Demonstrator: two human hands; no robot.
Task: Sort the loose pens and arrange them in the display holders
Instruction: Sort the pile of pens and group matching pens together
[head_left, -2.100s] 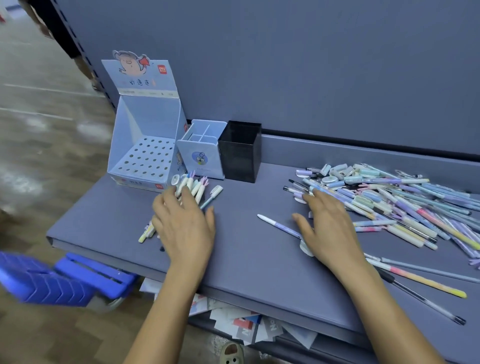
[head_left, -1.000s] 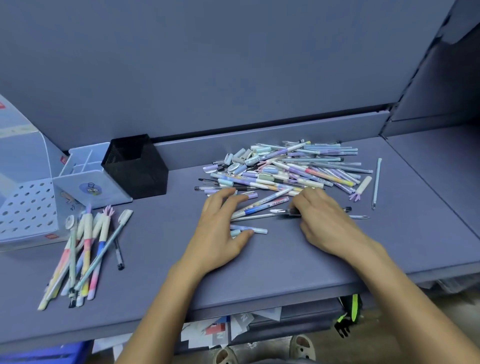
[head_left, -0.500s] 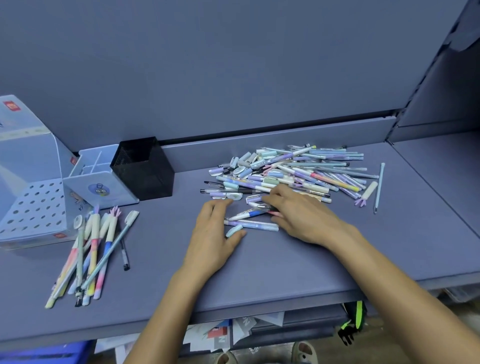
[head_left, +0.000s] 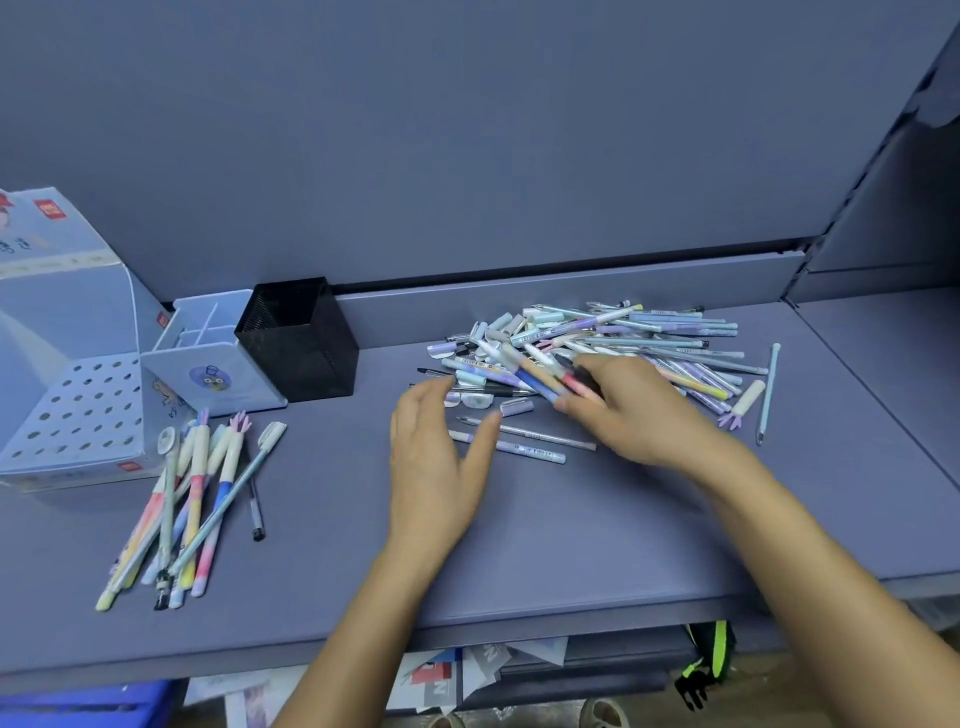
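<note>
Shelf (head_left: 571, 545), centre of frame. Half a second back the right hand (head_left: 634, 415) lay flat on the near edge of the pile (head_left: 665, 338). Now its fingers are curled round a small bunch (head_left: 545, 376) of pens in blue, yellow and pink, held at the pile's left edge; whether the bunch is fully clear of the pile is not certain.

The left hand (head_left: 431, 467) was pressed to the shelf by a cap. It has come up, fingers loose and spread, holding nothing, just left of two stray pens (head_left: 530, 447).

Most pens are in the pile, centre right. A sorted group (head_left: 192, 499) lies fanned at lower left, in front of the holders: perforated box (head_left: 83, 410), blue holder (head_left: 208, 364), black holder (head_left: 301, 348). No pens show in the box's holes or the blue holder; the black one's inside cannot be seen.

My reading: another batch is picked and probably bound for the left group. Sorting is early, and the holders have yet to be filled.
</note>
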